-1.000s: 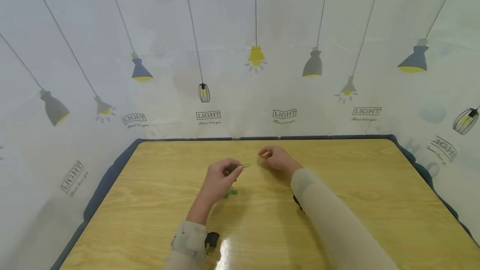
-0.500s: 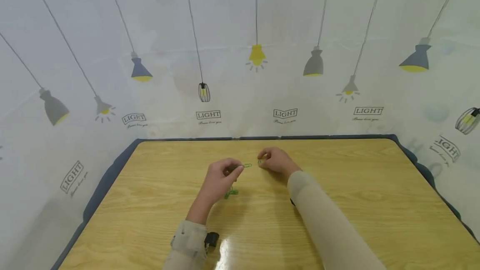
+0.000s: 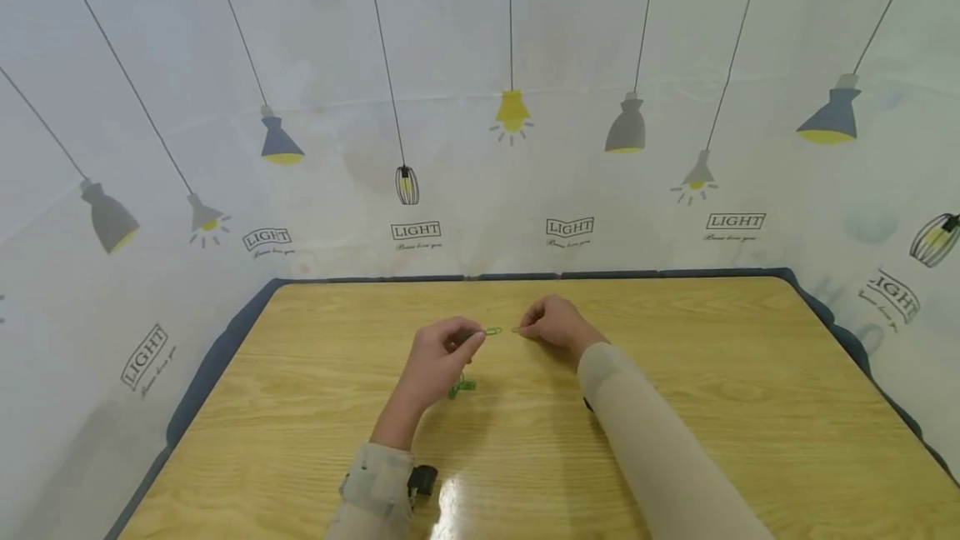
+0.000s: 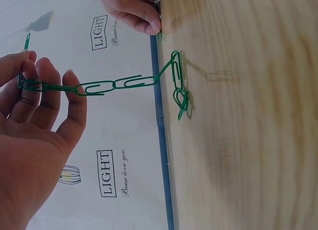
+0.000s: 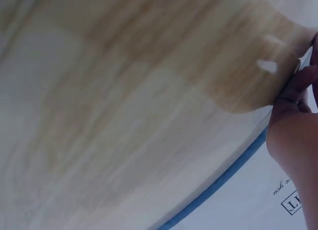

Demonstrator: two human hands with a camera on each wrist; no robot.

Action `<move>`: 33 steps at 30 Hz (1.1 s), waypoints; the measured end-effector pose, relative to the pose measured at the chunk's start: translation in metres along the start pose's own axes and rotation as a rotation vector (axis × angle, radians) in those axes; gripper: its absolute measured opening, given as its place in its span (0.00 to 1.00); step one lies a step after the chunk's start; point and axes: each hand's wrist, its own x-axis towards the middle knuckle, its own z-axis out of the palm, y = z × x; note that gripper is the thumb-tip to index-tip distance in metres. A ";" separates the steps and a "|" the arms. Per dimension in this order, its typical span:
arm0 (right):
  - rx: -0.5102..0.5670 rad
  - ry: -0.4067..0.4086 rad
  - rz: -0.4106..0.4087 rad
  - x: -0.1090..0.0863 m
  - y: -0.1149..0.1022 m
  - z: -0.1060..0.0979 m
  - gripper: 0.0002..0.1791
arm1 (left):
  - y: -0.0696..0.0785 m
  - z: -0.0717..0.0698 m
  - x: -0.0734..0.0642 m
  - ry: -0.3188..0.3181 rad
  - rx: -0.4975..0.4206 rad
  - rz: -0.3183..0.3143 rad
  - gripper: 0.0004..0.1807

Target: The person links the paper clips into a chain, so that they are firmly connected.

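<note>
My left hand point(image 3: 437, 361) pinches a green paper clip point(image 3: 492, 331) whose end points right, toward the other hand. From that clip a chain of linked green paper clips point(image 4: 135, 82) hangs past the fingers, and its lower end lies bunched on the table, as the left wrist view shows. A short gap away, my right hand point(image 3: 558, 323) pinches a single green paper clip point(image 3: 517, 330) between thumb and index finger, low over the tabletop. Its tip points left and stands apart from the left clip. In the right wrist view the right hand point(image 5: 298, 111) is cut off at the edge, with its clip not discernible.
The wood-grain table point(image 3: 712, 407) extends around both hands. Behind it, a dark blue edge point(image 3: 615, 275) meets a pale wall covering point(image 3: 480, 215) printed with lamps. A black strap piece point(image 3: 423, 480) sits at the left wrist.
In my right fingers the clip has turned from a raised loop to pointing left, and the index finger has come down closer to the thumb. My left hand stays nearly still.
</note>
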 end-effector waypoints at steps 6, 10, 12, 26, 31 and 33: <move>-0.030 -0.010 -0.001 -0.002 -0.002 -0.002 0.07 | 0.000 0.001 0.001 -0.005 -0.007 -0.010 0.11; -0.073 -0.069 -0.037 -0.004 -0.007 -0.008 0.06 | 0.001 0.003 0.001 -0.003 0.001 -0.013 0.11; -0.107 -0.139 -0.069 -0.007 -0.012 -0.015 0.05 | 0.001 0.004 0.000 -0.009 0.006 -0.018 0.11; -0.181 -0.216 -0.312 -0.061 -0.072 -0.085 0.06 | 0.005 0.005 0.007 0.037 0.091 0.044 0.09; -0.068 -0.164 -0.331 -0.086 -0.086 -0.087 0.05 | 0.007 0.006 0.008 0.058 0.115 0.071 0.07; -0.041 -0.134 -0.336 -0.095 -0.091 -0.085 0.05 | 0.009 0.007 0.008 0.067 0.123 0.082 0.06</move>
